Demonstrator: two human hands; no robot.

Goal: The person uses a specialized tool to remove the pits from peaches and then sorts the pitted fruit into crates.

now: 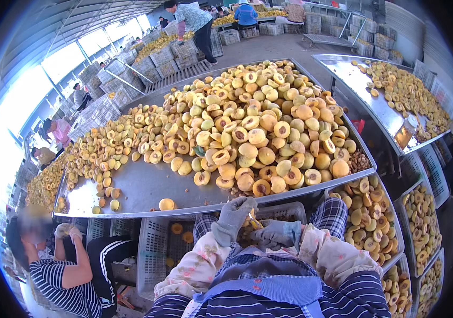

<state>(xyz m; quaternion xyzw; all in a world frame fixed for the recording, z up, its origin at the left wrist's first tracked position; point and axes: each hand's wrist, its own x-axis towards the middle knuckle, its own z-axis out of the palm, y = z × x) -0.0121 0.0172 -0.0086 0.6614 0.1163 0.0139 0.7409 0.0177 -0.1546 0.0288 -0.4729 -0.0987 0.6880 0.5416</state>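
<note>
My left hand (232,220), in a grey work glove, is raised at the metal table's near edge with its fingers curled; what lies inside them is hidden. Close by on the right, my right hand (276,234), also gloved, grips a small yellow tool (255,222) whose tip points towards the left hand. Under both hands, between my knees, sits a plastic crate (290,210) with brownish bits in it. Beyond them, the metal table (139,190) bears a large heap of halved yellow stone fruit (246,127), apricots or peaches, many with the brown hollow showing.
A grey crate (153,254) with a few fruit halves stands left of my legs. Filled crates (369,222) line my right. A co-worker (63,274) sits close on the left. Another metal table (354,79) holds fruit and a jar (406,131) at the right.
</note>
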